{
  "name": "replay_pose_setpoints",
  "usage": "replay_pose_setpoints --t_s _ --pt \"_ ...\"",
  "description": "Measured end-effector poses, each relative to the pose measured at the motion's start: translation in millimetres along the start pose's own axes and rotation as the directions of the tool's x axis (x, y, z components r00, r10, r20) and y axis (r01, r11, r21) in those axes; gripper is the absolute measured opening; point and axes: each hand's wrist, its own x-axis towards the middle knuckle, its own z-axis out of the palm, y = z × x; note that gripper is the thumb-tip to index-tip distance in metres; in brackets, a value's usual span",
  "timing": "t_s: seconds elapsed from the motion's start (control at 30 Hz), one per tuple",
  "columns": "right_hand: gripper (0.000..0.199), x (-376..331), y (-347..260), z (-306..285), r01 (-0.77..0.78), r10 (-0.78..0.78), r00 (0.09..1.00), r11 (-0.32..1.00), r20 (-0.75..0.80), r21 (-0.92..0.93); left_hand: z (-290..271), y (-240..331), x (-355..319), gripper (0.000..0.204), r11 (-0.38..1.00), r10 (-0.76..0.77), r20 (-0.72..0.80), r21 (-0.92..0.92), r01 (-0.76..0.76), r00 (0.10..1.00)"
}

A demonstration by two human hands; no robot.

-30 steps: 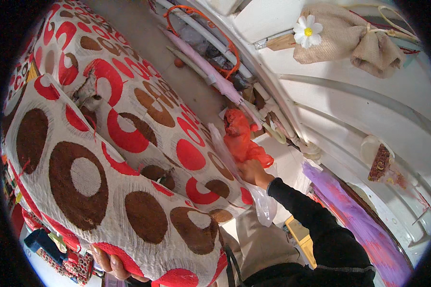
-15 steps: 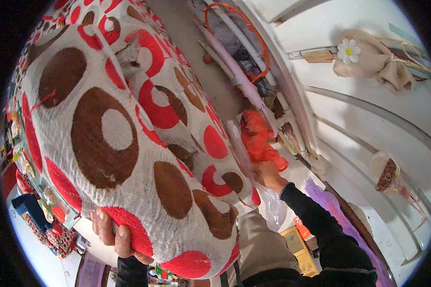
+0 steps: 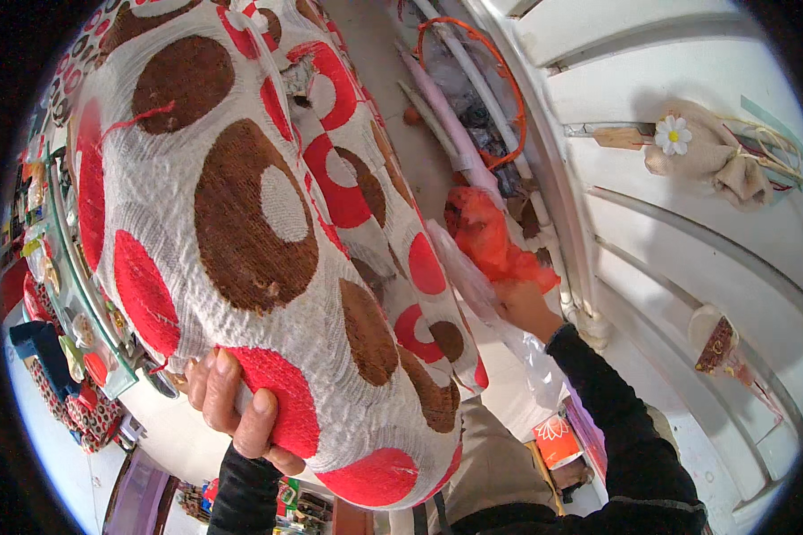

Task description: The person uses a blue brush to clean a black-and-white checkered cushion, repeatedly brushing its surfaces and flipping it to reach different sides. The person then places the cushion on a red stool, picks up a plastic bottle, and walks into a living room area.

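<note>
Left hand [image 3: 241,412] is clenched on the lower edge of the big cushion [image 3: 268,223], white cover with red and brown circles, fingers [image 3: 219,388] curled over a red patch. Cushion fills the left and centre of view, lifted up close to the head camera.

Right hand [image 3: 525,308] is past the cushion's right side, fingers closed on clear plastic wrap [image 3: 500,330] with an orange-red bag [image 3: 491,241] bunched just above it.

Risks, as I judge them:
- One-hand grip at a single edge of a bulky cushion; it could sag or twist out.
- Cushion blocks most of the sightline, so the right hand works half blind.
- The wrap looks thin and could tear if pulled against the cushion.

Room: tight on the right, where a white panelled wall [image 3: 687,232] and white pipes [image 3: 473,134] with an orange hoop [image 3: 500,107] stand just beside the bag. Left is cluttered shelving [image 3: 62,294], near the cushion. Open space is mostly up the middle.
</note>
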Motion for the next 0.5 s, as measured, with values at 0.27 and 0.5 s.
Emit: replay_pose_setpoints --t_s 0.27,0.5 --pt "0.011 43.5 53.6 -29.9 -0.203 0.182 0.954 0.977 -0.24 -0.068 9.9 2.3 19.4 0.048 0.982 0.167 0.009 0.094 -0.167 0.986" --pt "0.013 67.8 100.3 -19.3 -0.374 0.296 0.902 0.899 -0.314 -0.227 15.2 4.6 17.0 0.048 0.989 0.14 -0.067 0.052 -0.137 0.988"
